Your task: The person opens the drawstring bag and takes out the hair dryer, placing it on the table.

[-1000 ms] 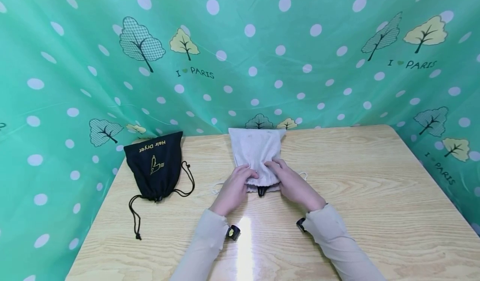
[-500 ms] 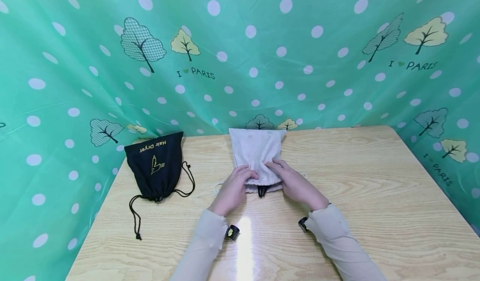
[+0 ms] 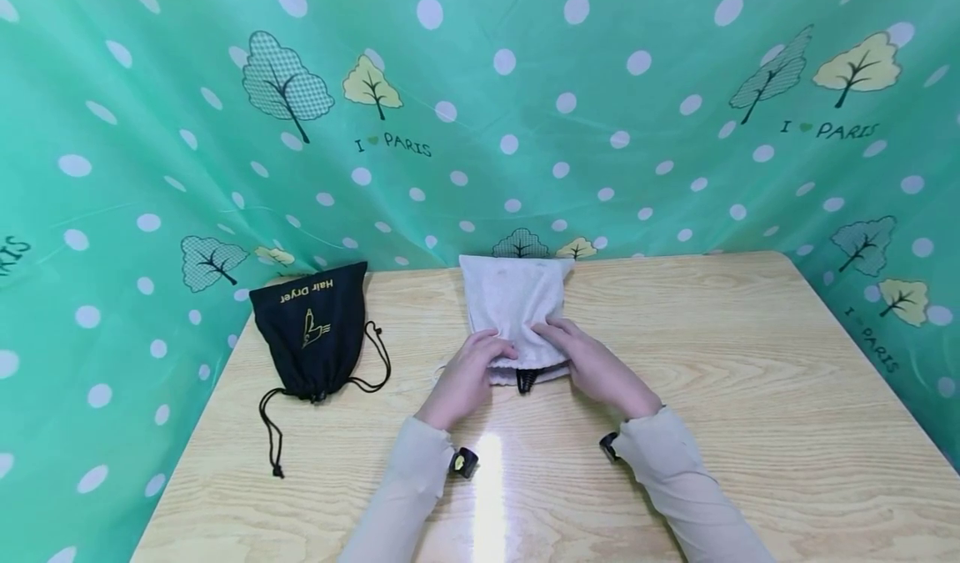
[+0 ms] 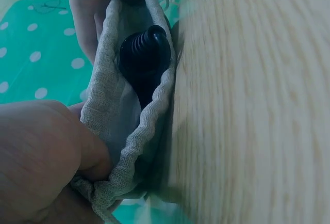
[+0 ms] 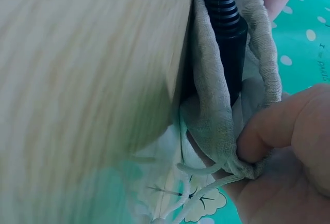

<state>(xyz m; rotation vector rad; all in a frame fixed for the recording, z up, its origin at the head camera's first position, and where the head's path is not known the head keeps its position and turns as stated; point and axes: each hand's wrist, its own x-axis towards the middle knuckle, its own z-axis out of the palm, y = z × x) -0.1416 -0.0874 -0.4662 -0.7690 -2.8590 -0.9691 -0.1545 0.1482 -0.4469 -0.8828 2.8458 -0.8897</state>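
Observation:
A light grey drawstring bag (image 3: 514, 300) lies near the back edge of the table, its mouth facing the person. My left hand (image 3: 468, 375) grips the left corner of the mouth, thumb tucked inside and fingers on the outside. At the right corner my right hand (image 3: 603, 377) holds the hem in the same way. Between the two gathered rims (image 4: 147, 131), the mouth gapes. Inside shows a black object (image 5: 232, 43) with a ribbed, tapering end pointing outward; the rest of it is hidden in the cloth. White drawstrings (image 5: 203, 185) hang from the corner beside my right hand.
To the left lies a black drawstring pouch (image 3: 315, 329) with gold "Hair Dryer" print, its black cords (image 3: 272, 434) trailing on the wood-grain table (image 3: 750, 379). A green dotted curtain (image 3: 480, 129) hangs close behind the table and along both sides.
My right hand has shifted slightly to the right, and the bag's mouth looks a little wider. The left hand and the black pouch stay nearly where they were.

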